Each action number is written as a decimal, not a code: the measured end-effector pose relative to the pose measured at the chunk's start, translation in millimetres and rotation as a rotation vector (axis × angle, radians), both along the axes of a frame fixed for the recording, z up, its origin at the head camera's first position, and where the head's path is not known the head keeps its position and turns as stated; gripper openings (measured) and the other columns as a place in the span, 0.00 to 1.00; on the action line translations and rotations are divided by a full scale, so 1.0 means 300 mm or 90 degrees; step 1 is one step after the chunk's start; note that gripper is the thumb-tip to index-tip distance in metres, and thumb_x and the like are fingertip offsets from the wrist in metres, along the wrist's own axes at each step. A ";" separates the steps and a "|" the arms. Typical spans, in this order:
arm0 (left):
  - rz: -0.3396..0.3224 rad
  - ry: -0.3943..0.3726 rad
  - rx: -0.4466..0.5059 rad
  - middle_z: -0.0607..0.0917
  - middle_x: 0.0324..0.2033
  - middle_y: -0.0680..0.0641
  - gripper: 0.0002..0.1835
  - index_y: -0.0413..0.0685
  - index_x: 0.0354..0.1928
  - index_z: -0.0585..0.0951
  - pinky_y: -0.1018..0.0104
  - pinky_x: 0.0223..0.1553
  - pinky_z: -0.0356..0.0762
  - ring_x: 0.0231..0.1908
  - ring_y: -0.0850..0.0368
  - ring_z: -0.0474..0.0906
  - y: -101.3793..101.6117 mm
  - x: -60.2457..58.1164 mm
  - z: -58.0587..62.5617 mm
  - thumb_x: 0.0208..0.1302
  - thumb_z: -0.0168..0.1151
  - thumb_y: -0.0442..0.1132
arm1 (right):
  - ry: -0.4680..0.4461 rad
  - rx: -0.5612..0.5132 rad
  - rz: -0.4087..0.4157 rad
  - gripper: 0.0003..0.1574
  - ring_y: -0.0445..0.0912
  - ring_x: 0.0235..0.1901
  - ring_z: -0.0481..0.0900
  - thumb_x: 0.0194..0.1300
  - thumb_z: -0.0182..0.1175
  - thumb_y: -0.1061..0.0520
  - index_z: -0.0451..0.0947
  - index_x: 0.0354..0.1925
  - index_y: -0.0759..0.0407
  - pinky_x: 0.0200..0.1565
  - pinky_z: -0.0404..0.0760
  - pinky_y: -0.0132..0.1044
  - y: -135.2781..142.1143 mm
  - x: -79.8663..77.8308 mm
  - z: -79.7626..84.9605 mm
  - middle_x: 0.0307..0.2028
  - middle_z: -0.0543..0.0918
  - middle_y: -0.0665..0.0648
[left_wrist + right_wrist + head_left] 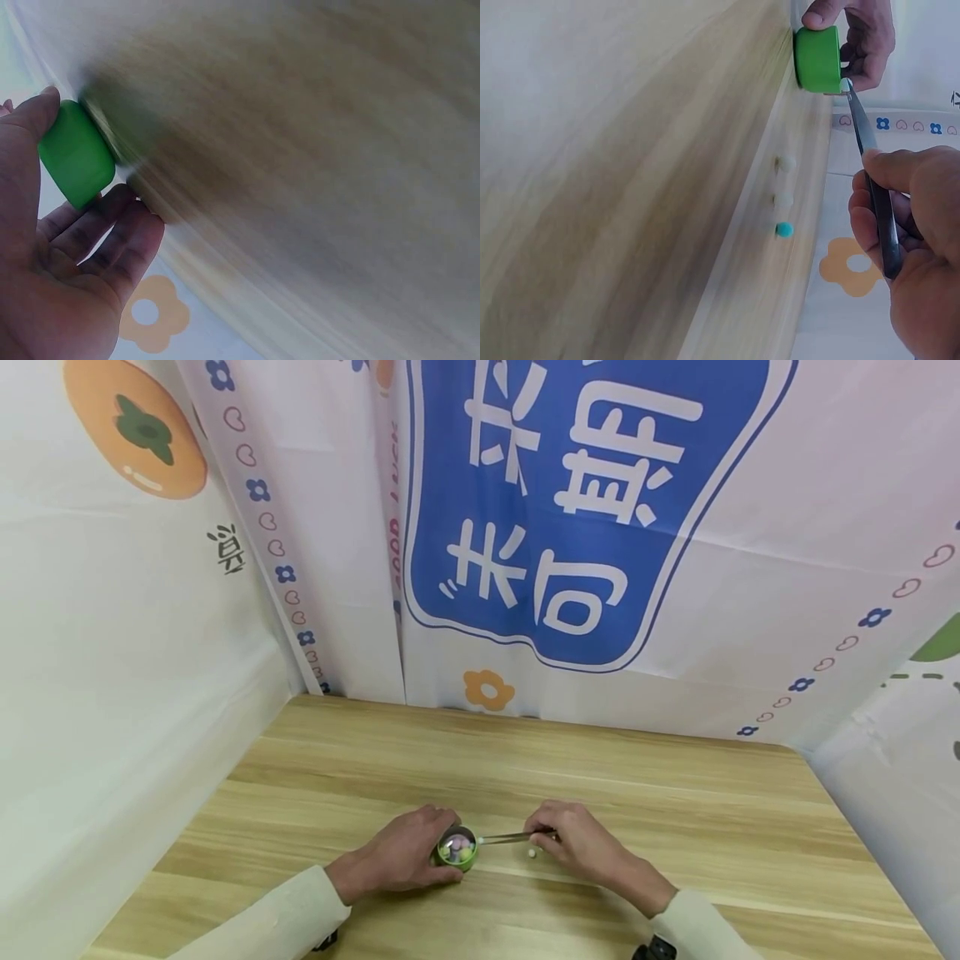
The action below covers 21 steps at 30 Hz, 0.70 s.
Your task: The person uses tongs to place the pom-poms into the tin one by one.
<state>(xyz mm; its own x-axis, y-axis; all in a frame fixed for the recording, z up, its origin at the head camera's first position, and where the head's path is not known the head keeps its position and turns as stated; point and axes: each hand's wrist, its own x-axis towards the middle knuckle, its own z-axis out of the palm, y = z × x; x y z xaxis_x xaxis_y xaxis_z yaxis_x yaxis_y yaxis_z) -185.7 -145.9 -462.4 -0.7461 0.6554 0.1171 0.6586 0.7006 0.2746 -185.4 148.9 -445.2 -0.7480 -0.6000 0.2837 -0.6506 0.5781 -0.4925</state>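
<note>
My left hand (408, 852) holds a small round green cup (458, 858) on the table, thumb on one side and fingers on the other. Inside lie several small pastel balls (456, 845), pink, purple and yellow among them. My right hand (581, 843) pinches metal tweezers (510, 838) that point left at the cup. At their tips is a tiny pale ball (847, 85), close against the cup's rim; whether it touches is unclear. In the right wrist view two whitish balls (785, 163) and a teal ball (784, 229) lie on the table nearer my right hand.
The wood-grain table (637, 785) runs back to a printed white cloth (337, 635) with a blue panel. White cloth walls (112, 693) also rise at the left and right. Dark bands (656, 948) sit around both wrists.
</note>
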 end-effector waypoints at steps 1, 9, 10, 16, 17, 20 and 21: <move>0.001 0.000 -0.001 0.79 0.38 0.54 0.29 0.51 0.50 0.75 0.69 0.35 0.75 0.37 0.65 0.74 0.000 0.000 -0.001 0.54 0.70 0.61 | 0.001 0.000 0.002 0.04 0.33 0.34 0.78 0.62 0.66 0.61 0.84 0.37 0.56 0.36 0.79 0.27 -0.003 0.001 -0.001 0.34 0.85 0.51; -0.001 0.007 -0.002 0.79 0.38 0.55 0.29 0.52 0.50 0.75 0.69 0.36 0.76 0.37 0.65 0.75 0.001 -0.001 -0.006 0.54 0.70 0.62 | 0.000 0.007 0.013 0.04 0.32 0.33 0.76 0.64 0.65 0.60 0.84 0.38 0.55 0.35 0.78 0.26 -0.020 0.002 0.002 0.33 0.84 0.48; -0.002 0.006 -0.001 0.79 0.38 0.55 0.29 0.52 0.50 0.75 0.69 0.35 0.76 0.37 0.65 0.74 0.001 -0.002 -0.006 0.54 0.70 0.62 | 0.000 0.007 0.014 0.03 0.32 0.33 0.76 0.64 0.65 0.60 0.84 0.38 0.55 0.35 0.78 0.26 -0.022 0.002 0.001 0.33 0.84 0.48; 0.001 -0.001 -0.004 0.79 0.39 0.55 0.29 0.52 0.50 0.75 0.68 0.36 0.76 0.38 0.65 0.75 0.001 -0.001 -0.006 0.55 0.70 0.62 | 0.011 0.005 0.015 0.03 0.32 0.32 0.76 0.65 0.65 0.59 0.84 0.38 0.54 0.35 0.77 0.26 -0.030 0.003 -0.008 0.32 0.84 0.48; 0.002 -0.001 -0.005 0.79 0.39 0.55 0.29 0.52 0.50 0.75 0.68 0.36 0.76 0.38 0.65 0.75 0.001 0.000 -0.006 0.55 0.70 0.62 | 0.011 0.006 0.014 0.03 0.32 0.32 0.76 0.65 0.65 0.59 0.84 0.38 0.54 0.35 0.77 0.26 -0.030 0.004 -0.009 0.32 0.84 0.48; 0.003 0.000 -0.006 0.79 0.38 0.55 0.29 0.52 0.50 0.75 0.68 0.36 0.76 0.37 0.65 0.75 0.000 0.000 -0.004 0.55 0.70 0.62 | 0.002 0.009 0.007 0.03 0.31 0.32 0.75 0.65 0.65 0.59 0.84 0.38 0.54 0.34 0.77 0.26 -0.031 0.006 -0.012 0.32 0.84 0.48; 0.003 0.000 -0.006 0.79 0.38 0.55 0.29 0.51 0.50 0.75 0.68 0.36 0.76 0.37 0.65 0.75 0.000 0.001 -0.003 0.54 0.70 0.62 | -0.001 0.009 0.006 0.03 0.31 0.32 0.75 0.65 0.65 0.59 0.84 0.38 0.54 0.34 0.77 0.26 -0.030 0.006 -0.013 0.32 0.83 0.48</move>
